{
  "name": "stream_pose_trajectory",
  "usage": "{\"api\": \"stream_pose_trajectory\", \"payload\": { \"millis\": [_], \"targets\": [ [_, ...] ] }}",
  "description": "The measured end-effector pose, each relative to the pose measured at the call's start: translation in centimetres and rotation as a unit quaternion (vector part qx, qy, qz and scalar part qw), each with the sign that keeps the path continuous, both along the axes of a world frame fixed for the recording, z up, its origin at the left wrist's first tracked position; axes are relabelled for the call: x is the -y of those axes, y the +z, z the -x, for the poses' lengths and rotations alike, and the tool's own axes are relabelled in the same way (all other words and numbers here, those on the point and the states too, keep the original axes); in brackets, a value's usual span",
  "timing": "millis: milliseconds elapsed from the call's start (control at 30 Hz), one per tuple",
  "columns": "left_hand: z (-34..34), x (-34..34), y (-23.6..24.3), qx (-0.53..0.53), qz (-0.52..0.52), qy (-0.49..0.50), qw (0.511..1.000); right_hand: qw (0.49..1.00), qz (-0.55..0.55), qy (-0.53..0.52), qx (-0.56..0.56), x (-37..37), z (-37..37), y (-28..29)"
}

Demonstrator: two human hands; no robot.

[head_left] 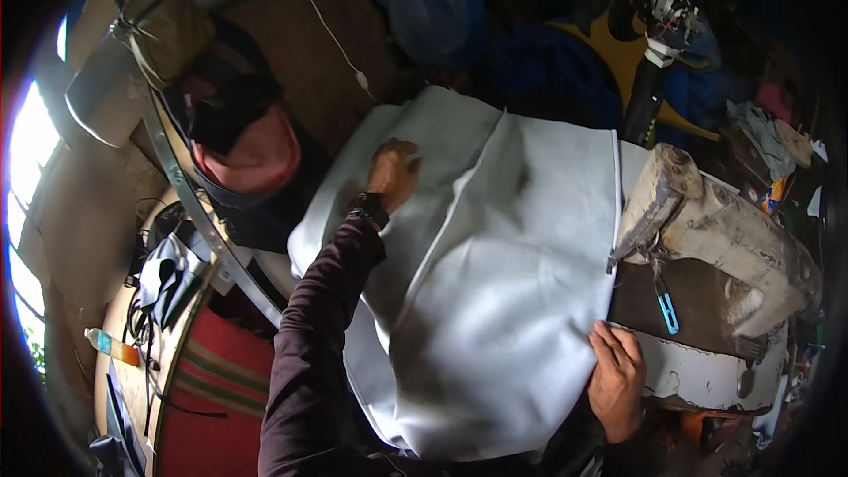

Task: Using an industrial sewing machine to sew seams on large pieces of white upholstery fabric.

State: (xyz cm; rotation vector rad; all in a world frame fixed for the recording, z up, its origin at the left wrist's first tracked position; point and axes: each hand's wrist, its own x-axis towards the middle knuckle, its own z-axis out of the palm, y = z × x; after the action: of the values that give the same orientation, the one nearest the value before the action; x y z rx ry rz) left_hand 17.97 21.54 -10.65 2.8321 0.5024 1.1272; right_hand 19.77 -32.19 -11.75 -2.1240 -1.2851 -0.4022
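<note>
A large light grey cover (pixel 521 203), smooth like leatherette, spreads in front of me. A raised seam runs down its middle, and a pale piped edge borders its right side. My left hand (pixel 395 178) rests on the upper left part with its fingers curled in; whatever they may hold is hidden. At the lower right, my right hand (pixel 617 380) pinches the cover's edge between thumb and fingers. Just right of the cover stands a worn beige sewing machine (pixel 733 234). Small blue thread snips (pixel 668 313) hang below its head.
A metal strip (pixel 190 199) curves along the left, beside a dark and red bag (pixel 252 155). Further left, a bottle of orange liquid (pixel 112 346) lies on a round-edged surface with cords. Behind the machine is a dark upright tool (pixel 645 97). A white cord (pixel 322 18) hangs at the back.
</note>
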Motion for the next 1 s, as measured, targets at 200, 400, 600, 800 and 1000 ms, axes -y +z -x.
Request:
{"api": "stream_pose_trajectory", "payload": {
  "millis": [200,400,600,800,1000],
  "targets": [
    [8.8,-7.4,2.7,-0.178,0.253,0.282,0.908,1.000,-0.002,-0.019,0.010,0.5,0.4,-0.5],
    [12.2,-17.2,-5.4,-0.187,0.217,0.273,0.919,1.000,-0.001,-0.023,0.006,0.3,0.6,-0.1],
    [10.7,-14.6,-2.8,-0.096,0.052,0.308,0.945,1.000,-0.017,-0.014,0.019,0.4,0.8,0.3],
    [11.4,0.8,4.0,0.021,0.215,-0.037,0.976,0.999,0.004,-0.022,0.033,0.9,0.2,-0.7],
    [8.4,0.8,2.0,-0.140,0.249,-0.075,0.955,0.999,0.016,-0.029,0.040,1.1,0.2,-1.0]
  ]
}}
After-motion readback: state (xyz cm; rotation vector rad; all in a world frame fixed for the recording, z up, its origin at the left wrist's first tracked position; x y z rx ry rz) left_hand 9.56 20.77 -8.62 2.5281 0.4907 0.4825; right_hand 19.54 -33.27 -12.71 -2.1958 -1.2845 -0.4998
